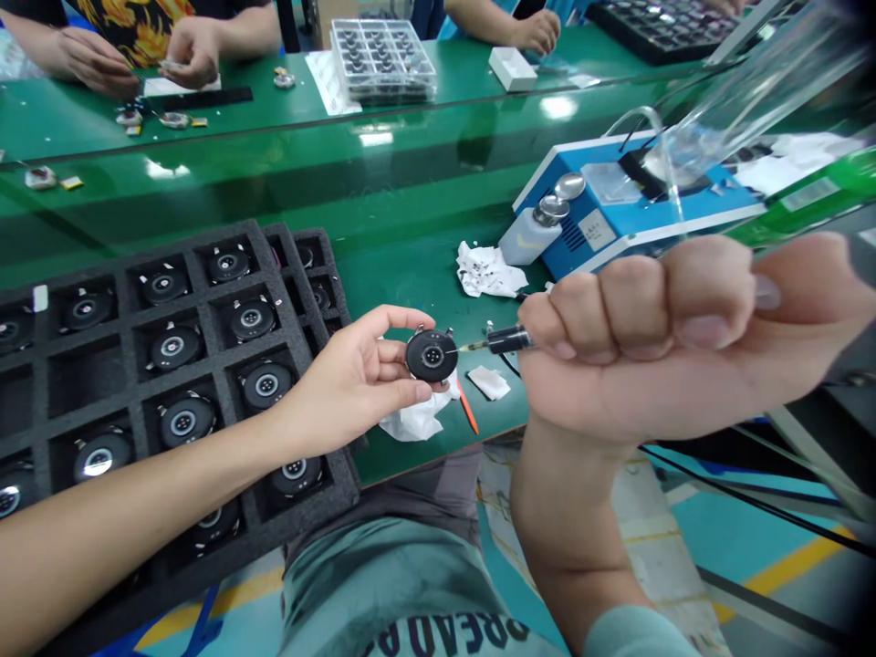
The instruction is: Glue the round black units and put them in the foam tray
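Cataloguing one black round disc [431, 356], which was pinched at its edge between the thumb and fingers of the left hand [349, 374], the hand narrowed around it and raised above the green workbench [411, 274], just beside the black foam tray [239, 235]. Right hand [636, 338]: closed in a tight fist around a black dispensing syringe [510, 340], its fine tip at the disc's right side; whether they touched was too fine to tell. Tray contents: similar discs [251, 319] seated singly in many cells, some cells holding none, and the far cells partly hidden by the left forearm. No mark of finished or unfinished work could be told on the discs. Nearby items: crumpled paper wipes [483, 269], an orange-handled tool [467, 406], a white plastic bottle [526, 237] and a blue bench unit [712, 205] with clear tubing [636, 123]. Beyond: a co-worker's hands [88, 59] across the bench, near a clear plastic parts tray [381, 59].
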The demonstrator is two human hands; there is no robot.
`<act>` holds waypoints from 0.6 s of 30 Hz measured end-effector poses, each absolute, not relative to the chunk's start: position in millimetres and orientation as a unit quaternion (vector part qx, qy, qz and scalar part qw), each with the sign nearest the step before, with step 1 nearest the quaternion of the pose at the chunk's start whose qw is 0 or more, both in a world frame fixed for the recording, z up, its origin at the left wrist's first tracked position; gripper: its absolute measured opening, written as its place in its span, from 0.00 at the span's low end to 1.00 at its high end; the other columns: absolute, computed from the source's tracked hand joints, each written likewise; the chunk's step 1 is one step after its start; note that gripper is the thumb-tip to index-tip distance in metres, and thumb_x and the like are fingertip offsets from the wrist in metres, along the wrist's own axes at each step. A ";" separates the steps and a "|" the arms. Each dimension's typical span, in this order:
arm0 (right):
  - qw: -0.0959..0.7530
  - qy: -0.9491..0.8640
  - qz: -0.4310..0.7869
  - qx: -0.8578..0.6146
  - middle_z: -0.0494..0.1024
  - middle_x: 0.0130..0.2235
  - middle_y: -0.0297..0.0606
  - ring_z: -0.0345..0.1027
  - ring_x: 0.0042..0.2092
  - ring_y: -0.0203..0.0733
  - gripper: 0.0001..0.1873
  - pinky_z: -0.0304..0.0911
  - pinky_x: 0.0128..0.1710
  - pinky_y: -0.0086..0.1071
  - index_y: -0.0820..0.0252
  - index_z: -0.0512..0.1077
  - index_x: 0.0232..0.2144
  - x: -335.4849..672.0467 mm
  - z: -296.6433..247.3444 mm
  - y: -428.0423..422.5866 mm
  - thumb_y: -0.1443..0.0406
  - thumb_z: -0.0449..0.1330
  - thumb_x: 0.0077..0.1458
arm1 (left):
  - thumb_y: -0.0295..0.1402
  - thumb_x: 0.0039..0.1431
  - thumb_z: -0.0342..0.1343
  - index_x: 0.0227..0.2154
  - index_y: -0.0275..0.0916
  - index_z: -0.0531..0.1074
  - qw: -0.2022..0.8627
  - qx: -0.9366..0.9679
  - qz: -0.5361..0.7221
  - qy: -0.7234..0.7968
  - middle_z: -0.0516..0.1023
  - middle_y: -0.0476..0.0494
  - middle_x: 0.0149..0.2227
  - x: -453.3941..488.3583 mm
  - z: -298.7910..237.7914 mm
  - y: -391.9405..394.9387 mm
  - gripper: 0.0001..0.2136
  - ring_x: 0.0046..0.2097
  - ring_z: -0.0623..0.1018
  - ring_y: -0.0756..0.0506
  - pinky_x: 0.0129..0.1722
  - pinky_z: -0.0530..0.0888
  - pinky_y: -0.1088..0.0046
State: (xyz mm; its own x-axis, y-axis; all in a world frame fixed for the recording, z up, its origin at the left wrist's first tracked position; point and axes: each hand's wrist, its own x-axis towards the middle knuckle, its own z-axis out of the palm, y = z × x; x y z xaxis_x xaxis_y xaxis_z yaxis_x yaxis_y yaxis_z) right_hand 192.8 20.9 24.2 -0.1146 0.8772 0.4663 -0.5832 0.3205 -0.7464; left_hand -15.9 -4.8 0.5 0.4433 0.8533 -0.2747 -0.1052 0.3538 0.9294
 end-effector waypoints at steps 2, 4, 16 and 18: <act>0.639 -0.499 0.565 -0.151 0.41 0.14 0.25 0.37 0.15 0.31 0.30 0.49 0.16 0.32 0.56 0.51 0.14 193.6 23.0 22.8 0.53 0.60 0.59 | 0.21 0.53 0.66 0.51 0.39 0.66 0.715 0.459 0.335 0.408 0.84 0.44 0.39 -16.0 0.8 -4.9 0.24 0.42 0.86 0.45 0.42 0.80 0.73; 0.631 -0.509 0.567 -0.148 0.42 0.14 0.25 0.39 0.15 0.32 0.29 0.51 0.16 0.33 0.55 0.52 0.14 193.0 22.2 24.4 0.53 0.59 0.59 | 0.21 0.53 0.66 0.51 0.39 0.66 0.714 0.461 0.335 0.407 0.84 0.44 0.39 -16.0 1.1 -4.9 0.24 0.42 0.86 0.45 0.42 0.80 0.73; 0.619 -0.524 0.564 -0.157 0.39 0.14 0.25 0.39 0.14 0.32 0.31 0.50 0.15 0.32 0.56 0.47 0.15 186.8 25.1 29.1 0.53 0.61 0.57 | 0.21 0.53 0.66 0.52 0.39 0.66 0.709 0.473 0.326 0.409 0.84 0.44 0.39 -17.3 1.4 -4.8 0.24 0.43 0.86 0.45 0.42 0.80 0.73; 0.624 -0.518 0.569 -0.136 0.40 0.14 0.25 0.39 0.14 0.32 0.31 0.49 0.15 0.32 0.56 0.46 0.15 183.2 24.3 30.1 0.54 0.60 0.59 | 0.21 0.54 0.66 0.52 0.39 0.66 0.711 0.471 0.327 0.408 0.84 0.44 0.39 -16.7 1.4 -4.8 0.24 0.42 0.86 0.45 0.42 0.79 0.73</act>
